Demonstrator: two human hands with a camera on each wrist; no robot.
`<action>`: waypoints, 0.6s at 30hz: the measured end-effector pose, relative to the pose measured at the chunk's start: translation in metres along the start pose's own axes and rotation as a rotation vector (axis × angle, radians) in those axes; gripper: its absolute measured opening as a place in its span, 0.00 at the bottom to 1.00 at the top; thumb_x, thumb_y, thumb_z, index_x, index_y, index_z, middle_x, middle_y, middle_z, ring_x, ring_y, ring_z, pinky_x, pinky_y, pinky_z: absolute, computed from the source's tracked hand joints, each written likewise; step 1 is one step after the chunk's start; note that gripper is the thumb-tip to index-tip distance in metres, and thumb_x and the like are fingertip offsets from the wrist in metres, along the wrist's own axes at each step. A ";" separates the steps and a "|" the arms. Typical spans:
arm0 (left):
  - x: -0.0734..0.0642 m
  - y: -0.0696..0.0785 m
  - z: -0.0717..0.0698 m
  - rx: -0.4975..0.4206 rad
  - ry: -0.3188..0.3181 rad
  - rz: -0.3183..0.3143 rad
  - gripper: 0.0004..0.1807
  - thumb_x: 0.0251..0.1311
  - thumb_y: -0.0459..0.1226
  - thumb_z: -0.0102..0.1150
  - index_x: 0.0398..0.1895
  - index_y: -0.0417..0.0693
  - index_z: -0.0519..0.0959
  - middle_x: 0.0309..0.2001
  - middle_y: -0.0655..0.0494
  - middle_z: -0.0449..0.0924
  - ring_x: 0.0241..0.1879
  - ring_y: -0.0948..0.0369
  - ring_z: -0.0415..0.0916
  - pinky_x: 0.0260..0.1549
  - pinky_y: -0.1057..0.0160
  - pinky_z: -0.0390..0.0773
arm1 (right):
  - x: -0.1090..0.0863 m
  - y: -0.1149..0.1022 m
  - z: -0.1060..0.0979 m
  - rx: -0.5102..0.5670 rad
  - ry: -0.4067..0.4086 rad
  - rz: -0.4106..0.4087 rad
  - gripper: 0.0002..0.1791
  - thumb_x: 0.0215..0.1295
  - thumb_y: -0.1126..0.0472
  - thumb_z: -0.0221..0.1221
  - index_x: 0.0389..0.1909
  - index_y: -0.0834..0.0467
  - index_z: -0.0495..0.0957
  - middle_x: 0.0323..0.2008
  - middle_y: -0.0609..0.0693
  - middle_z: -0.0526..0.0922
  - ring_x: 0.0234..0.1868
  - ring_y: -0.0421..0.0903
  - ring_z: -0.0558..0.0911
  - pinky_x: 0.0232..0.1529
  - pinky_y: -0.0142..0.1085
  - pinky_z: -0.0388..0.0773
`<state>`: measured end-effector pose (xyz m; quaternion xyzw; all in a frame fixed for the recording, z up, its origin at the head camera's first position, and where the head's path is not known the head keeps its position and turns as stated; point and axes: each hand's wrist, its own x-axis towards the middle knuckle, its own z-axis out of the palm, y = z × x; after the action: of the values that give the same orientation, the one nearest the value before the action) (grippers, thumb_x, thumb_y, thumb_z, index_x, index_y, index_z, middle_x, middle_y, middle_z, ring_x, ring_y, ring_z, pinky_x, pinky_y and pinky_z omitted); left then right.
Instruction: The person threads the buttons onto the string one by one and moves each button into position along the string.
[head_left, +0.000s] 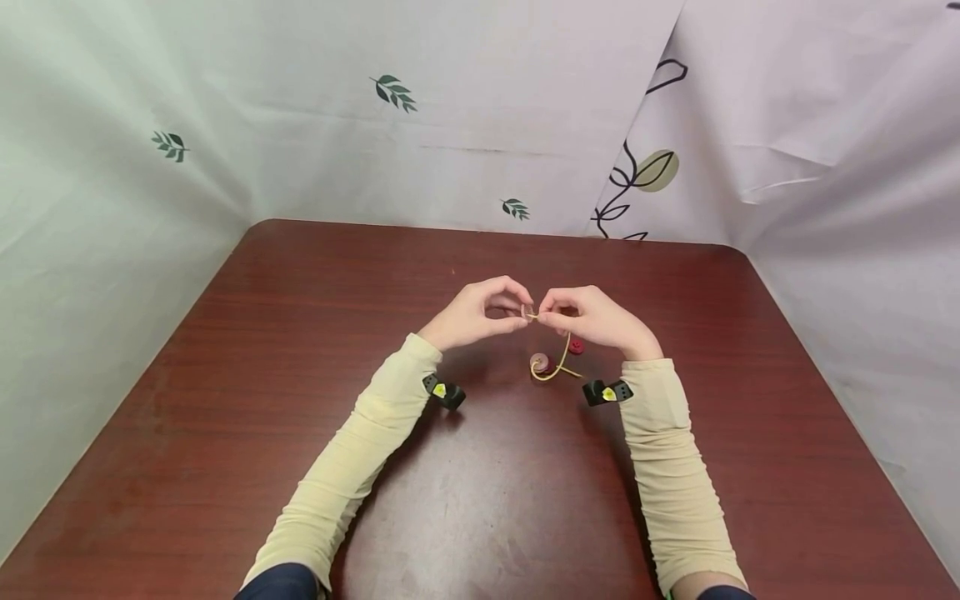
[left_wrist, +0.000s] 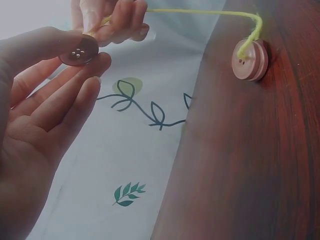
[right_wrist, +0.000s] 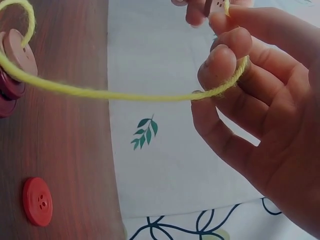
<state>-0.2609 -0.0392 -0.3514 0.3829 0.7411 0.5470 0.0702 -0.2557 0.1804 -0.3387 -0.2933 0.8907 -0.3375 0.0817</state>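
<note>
Above the table, my left hand pinches a brownish button with several holes between thumb and fingertips. My right hand meets it from the other side, its thumb and fingertips gripping yellow yarn right at the button's face. From the right fingers the yarn hangs in a curve to a stack of pink and dark red buttons on the table. It passes through a hole in the stack's pink top button. Beside the stack, a loose red button lies flat.
The reddish-brown wooden table reaches back to a pale cloth with leaf prints, which also hangs along both sides. A short yarn tail sticks out by the stack. Black wrist cameras are strapped over the cream sleeves.
</note>
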 end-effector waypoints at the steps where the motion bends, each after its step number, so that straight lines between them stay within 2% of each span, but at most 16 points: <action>1: 0.000 0.000 0.000 -0.002 0.002 0.004 0.15 0.51 0.29 0.60 0.43 0.35 0.71 0.38 0.48 0.78 0.41 0.60 0.79 0.43 0.56 0.77 | 0.000 0.000 0.000 -0.002 -0.005 -0.001 0.04 0.60 0.53 0.54 0.29 0.48 0.74 0.17 0.46 0.73 0.19 0.41 0.70 0.19 0.31 0.65; 7: 0.001 -0.002 -0.001 -0.014 0.000 0.013 0.15 0.50 0.28 0.60 0.42 0.36 0.72 0.38 0.48 0.77 0.40 0.59 0.79 0.43 0.55 0.77 | 0.000 -0.001 -0.001 -0.018 0.010 -0.019 0.04 0.61 0.54 0.54 0.29 0.49 0.75 0.17 0.46 0.73 0.19 0.40 0.71 0.20 0.31 0.65; 13: 0.005 -0.022 0.000 -0.001 -0.003 0.044 0.14 0.50 0.31 0.61 0.41 0.45 0.72 0.38 0.53 0.78 0.39 0.64 0.79 0.42 0.60 0.78 | 0.000 -0.002 -0.001 -0.021 0.014 -0.008 0.04 0.61 0.54 0.54 0.28 0.48 0.74 0.17 0.46 0.73 0.19 0.41 0.71 0.21 0.31 0.66; 18: 0.002 -0.009 0.000 0.011 -0.008 0.022 0.14 0.50 0.29 0.60 0.41 0.40 0.72 0.38 0.48 0.78 0.40 0.60 0.79 0.42 0.58 0.77 | 0.001 0.000 0.000 -0.020 0.004 -0.017 0.05 0.61 0.54 0.54 0.29 0.49 0.75 0.17 0.46 0.73 0.21 0.47 0.73 0.22 0.31 0.67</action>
<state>-0.2667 -0.0385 -0.3583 0.3937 0.7395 0.5421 0.0652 -0.2565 0.1805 -0.3384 -0.3007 0.8917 -0.3300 0.0742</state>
